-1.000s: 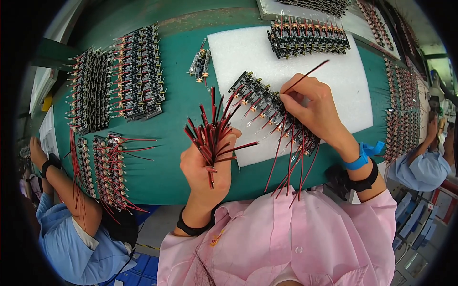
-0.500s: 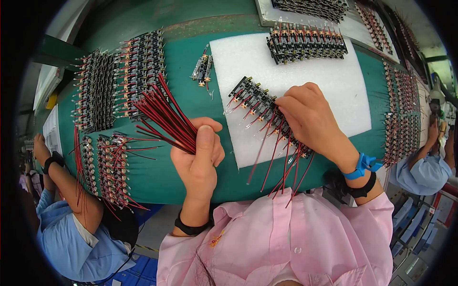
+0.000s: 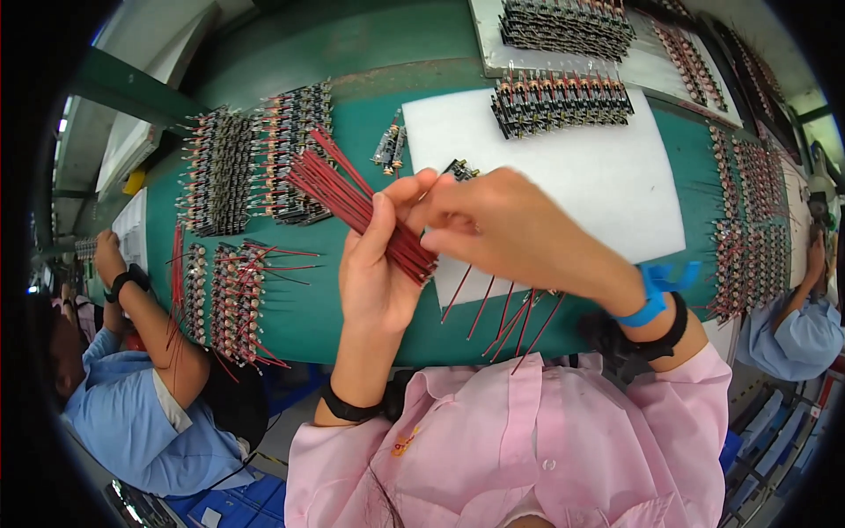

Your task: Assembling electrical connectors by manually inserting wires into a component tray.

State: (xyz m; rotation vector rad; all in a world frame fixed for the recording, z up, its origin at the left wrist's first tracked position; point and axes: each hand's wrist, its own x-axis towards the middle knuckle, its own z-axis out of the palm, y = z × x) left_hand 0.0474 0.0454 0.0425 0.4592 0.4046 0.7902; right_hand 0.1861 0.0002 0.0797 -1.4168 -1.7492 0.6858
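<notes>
A bundle of thin red and black wires [image 3: 339, 198] is gripped in my left hand [image 3: 374, 273], its thumb pressed along the wires. My right hand [image 3: 502, 224] is across at the bundle's lower end, fingers closed together beside the left fingers; whatever is between them is hidden. Under my right hand lies a row of small circuit boards [image 3: 459, 169], mostly covered, on a white foam sheet [image 3: 607, 198]. Several red wires [image 3: 502, 308] trail from that row toward me, past the sheet's near edge.
Stacked boards [image 3: 216, 172] and wired boards [image 3: 238, 299] occupy the green table's left. Loose pieces [image 3: 389, 148] lie beside the foam. Another board row [image 3: 563, 101] is at its far edge; more boards [image 3: 748, 224] stand right. Co-workers in blue [image 3: 150, 422] sit on both sides.
My right hand has moved left from the board row to the wire bundle, now covering most of the row. The left hand has turned the bundle, its lower end now pointing right and toward me.
</notes>
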